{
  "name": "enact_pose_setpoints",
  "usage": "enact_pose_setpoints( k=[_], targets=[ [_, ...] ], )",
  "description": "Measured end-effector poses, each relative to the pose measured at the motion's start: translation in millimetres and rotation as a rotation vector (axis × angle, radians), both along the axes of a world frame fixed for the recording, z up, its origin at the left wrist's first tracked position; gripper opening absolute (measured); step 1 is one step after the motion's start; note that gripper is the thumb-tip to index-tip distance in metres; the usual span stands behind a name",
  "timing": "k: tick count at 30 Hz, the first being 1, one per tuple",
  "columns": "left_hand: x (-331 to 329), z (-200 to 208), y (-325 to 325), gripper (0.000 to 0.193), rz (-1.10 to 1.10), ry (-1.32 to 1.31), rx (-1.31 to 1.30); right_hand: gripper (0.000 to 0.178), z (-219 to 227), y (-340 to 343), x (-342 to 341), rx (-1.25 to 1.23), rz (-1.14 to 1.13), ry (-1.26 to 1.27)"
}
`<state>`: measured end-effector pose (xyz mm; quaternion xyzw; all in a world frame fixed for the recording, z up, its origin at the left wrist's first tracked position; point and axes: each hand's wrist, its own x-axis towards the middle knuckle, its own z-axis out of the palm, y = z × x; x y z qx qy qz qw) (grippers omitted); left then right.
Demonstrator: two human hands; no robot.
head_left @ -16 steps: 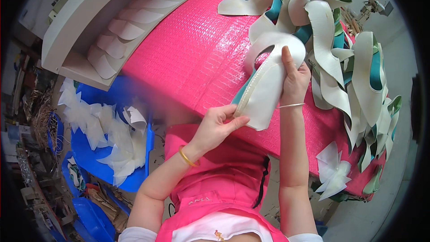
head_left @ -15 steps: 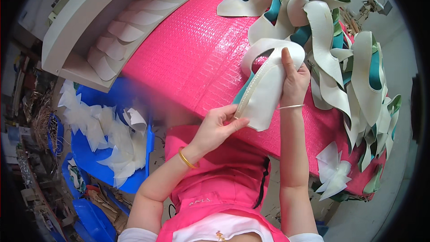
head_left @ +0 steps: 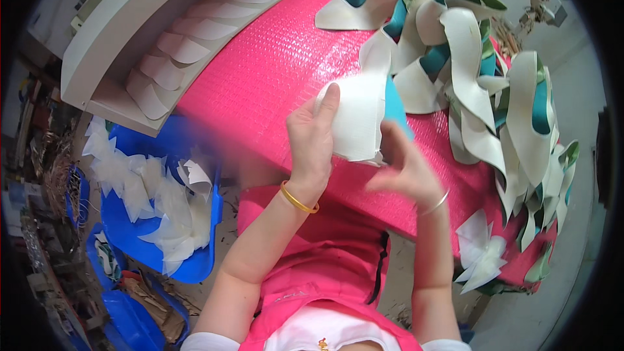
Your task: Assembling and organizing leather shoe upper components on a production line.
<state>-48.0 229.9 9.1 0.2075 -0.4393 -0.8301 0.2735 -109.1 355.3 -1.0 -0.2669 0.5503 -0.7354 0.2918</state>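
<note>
A white shoe upper (head_left: pixel 355 117) with teal lining is up over the near part of the pink table, its lower edge roughly level. My left hand (head_left: pixel 311 140) grips its left side, thumb lying on the white face and the other fingers hidden behind. Close by the upper's right edge is my right hand (head_left: pixel 409 169), smeared by motion. Its thumb and fingers stand apart with nothing seen between them; whether a fingertip touches the upper I cannot tell.
More white uppers (head_left: pixel 471 84) with teal and green linings pile up along the right side of the pink-covered table (head_left: pixel 260 78). A pale shelf unit (head_left: pixel 110 45) at the left holds a row of pale curved pieces (head_left: pixel 185 49). Below it, a blue bin (head_left: pixel 123 221) contains thin whitish sheets (head_left: pixel 175 221).
The upper has been turned about and its other side shows. My left hand went up to grip its left side; my right hand let go at the top and came lower.
</note>
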Motion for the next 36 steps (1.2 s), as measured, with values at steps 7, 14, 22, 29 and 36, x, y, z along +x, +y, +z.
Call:
enact_pose_setpoints(
  k=[7,14,22,29,36],
  targets=[
    [-1.7,10.2,-3.2,0.032,-0.063,0.070,0.120,0.011,9.5,9.9,13.7,0.302,-0.039,0.457],
    [1.9,12.8,7.2,0.031,0.180,0.079,-0.263,0.018,14.7,-12.0,36.4,0.061,-0.156,0.140],
    [4.9,16.9,-16.6,0.030,-0.054,0.085,-0.089,0.020,-5.3,-5.9,54.3,0.086,-0.254,0.263],
    [14.9,15.2,-15.1,0.028,0.177,-0.066,-0.826,0.023,-5.4,-20.4,39.9,-0.085,-0.226,0.018],
    [43.0,-46.9,52.2,0.018,0.057,0.170,-0.768,0.058,-6.9,-21.7,18.1,0.161,-0.705,0.123]
  ],
)
